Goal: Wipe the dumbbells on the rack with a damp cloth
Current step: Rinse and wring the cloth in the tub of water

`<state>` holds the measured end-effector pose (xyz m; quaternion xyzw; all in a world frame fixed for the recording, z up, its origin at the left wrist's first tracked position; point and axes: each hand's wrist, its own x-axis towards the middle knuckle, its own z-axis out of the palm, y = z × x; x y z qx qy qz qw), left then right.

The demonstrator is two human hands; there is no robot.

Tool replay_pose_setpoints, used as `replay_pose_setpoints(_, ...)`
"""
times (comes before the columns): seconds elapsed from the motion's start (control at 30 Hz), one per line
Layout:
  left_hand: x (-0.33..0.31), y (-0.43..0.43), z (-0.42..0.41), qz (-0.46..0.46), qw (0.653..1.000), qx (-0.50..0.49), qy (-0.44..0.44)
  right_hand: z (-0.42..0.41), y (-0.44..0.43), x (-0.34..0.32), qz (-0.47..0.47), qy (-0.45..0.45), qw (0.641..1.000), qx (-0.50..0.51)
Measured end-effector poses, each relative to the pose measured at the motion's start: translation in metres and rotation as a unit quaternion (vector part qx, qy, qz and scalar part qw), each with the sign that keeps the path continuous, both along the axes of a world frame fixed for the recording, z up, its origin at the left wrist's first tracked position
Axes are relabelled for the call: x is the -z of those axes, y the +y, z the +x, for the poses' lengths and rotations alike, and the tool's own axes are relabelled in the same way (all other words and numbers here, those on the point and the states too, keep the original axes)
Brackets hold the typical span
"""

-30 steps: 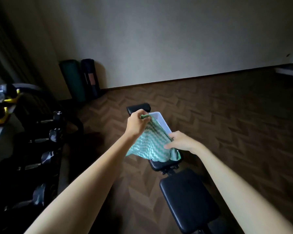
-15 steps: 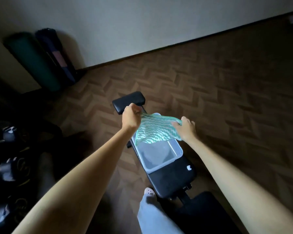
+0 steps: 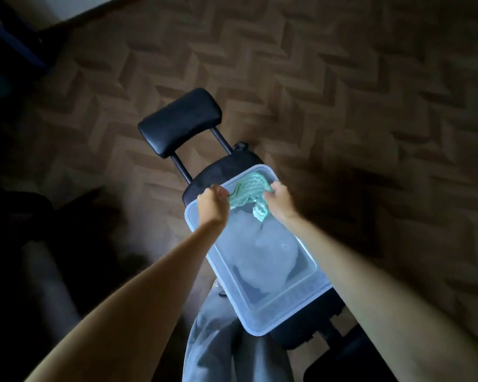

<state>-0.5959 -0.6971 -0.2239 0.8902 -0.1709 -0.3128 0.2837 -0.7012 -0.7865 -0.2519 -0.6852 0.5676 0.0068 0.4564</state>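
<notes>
Green striped cloth (image 3: 247, 198) bunched and gripped at both ends, left hand (image 3: 213, 206) and right hand (image 3: 278, 201) clamped on it, held over far end of clear tub (image 3: 307, 295), tub carried on black desk (image 3: 221, 168).

The cloth (image 3: 249, 198), teal-green with white wavy stripes, is bunched and twisted into a loose rope between the left grip (image 3: 214, 206) and the right grip (image 3: 279, 202), each pinching 1 end. A short tail droops beside the right grip. The cloth hangs over the far end of a clear plastic tub (image 3: 287, 315)
</notes>
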Motion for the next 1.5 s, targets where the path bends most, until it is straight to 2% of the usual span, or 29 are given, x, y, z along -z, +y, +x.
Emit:
replay_pose_setpoints(0.07, 0.028, -0.004, 0.0, 0.009, 0.999, 0.043, -0.008, 0.008, 0.002, 0.026, -0.007, 0.009, 1.0, -0.026)
replay_pose_setpoints(0.1, 0.041, -0.007, -0.001, 0.019, 0.995, 0.096, -0.015, 0.012, 0.002, 0.038, -0.007, 0.007, 0.999, -0.041)
replay_pose_setpoints(0.2, 0.073, -0.009, -0.003, 0.074, 0.96, 0.269, -0.033, 0.023, 0.002, 0.066, 0.009, 0.008, 0.993, -0.114)
replay_pose_setpoints(0.3, 0.1, -0.012, 0.001, 0.158, 0.923, 0.349, -0.02, 0.024, -0.007, 0.088, 0.019, 0.062, 0.979, -0.195)
replay_pose_setpoints(0.43, 0.117, -0.018, 0.005, 0.231, 0.909, 0.346, 0.006, 0.029, -0.017, 0.102, 0.068, 0.125, 0.954, -0.266)
replay_pose_setpoints(0.53, 0.112, -0.021, 0.004, 0.256, 0.908, 0.329, -0.031, 0.026, -0.011, 0.103, -0.033, 0.156, 0.943, -0.294)
replay_pose_setpoints(0.6, 0.111, -0.023, 0.005, 0.274, 0.898, 0.342, -0.032, 0.023, -0.005, 0.1, -0.057, 0.165, 0.931, -0.32)
replay_pose_setpoints(0.67, 0.109, -0.024, 0.005, 0.298, 0.88, 0.369, -0.006, 0.021, -0.005, 0.098, -0.02, 0.19, 0.918, -0.347)
replay_pose_setpoints(0.73, 0.107, -0.026, 0.007, 0.313, 0.869, 0.382, -0.016, 0.02, -0.006, 0.092, 0.007, 0.205, 0.91, -0.359)
replay_pose_setpoints(0.83, 0.103, -0.024, 0.007, 0.277, 0.872, 0.395, -0.082, 0.022, -0.005, 0.089, -0.046, 0.191, 0.919, -0.342)
replay_pose_setpoints(0.9, 0.106, -0.02, 0.002, 0.236, 0.866, 0.431, -0.089, 0.022, -0.004, 0.089, -0.047, 0.17, 0.928, -0.327)
replay_pose_setpoints(1.0, 0.114, -0.019, -0.003, 0.241, 0.857, 0.45, -0.075, 0.019, -0.001, 0.093, 0.022, 0.197, 0.92, -0.337)
replay_pose_setpoints(1.1, 0.116, -0.022, 0.0, 0.264, 0.872, 0.412, -0.028, 0.015, -0.001, 0.093, 0.023, 0.226, 0.921, -0.315)
replay_pose_setpoints(1.2, 0.118, -0.015, 0.004, 0.276, 0.869, 0.411, 0.004, 0.011, 0.003, 0.097, 0.017, 0.218, 0.932, -0.289)
replay_pose_setpoints(1.27, 0.117, -0.009, 0.008, 0.292, 0.854, 0.43, 0.008, 0.01, 0.003, 0.097, 0.067, 0.177, 0.944, -0.271)
replay_pose_setpoints(1.33, 0.115, -0.006, 0.012, 0.298, 0.857, 0.42, 0.011, 0.008, -0.001, 0.094, 0.157, 0.107, 0.957, -0.22)
replay_pose_setpoints(1.4, 0.113, -0.007, 0.015, 0.291, 0.863, 0.414, 0.019, 0.005, -0.003, 0.087, 0.202, 0.089, 0.952, -0.211)
replay_pose_setpoints(1.5, 0.111, -0.012, 0.013, 0.269, 0.881, 0.389, 0.03, 0.008, -0.001, 0.086, 0.124, 0.151, 0.937, -0.29)
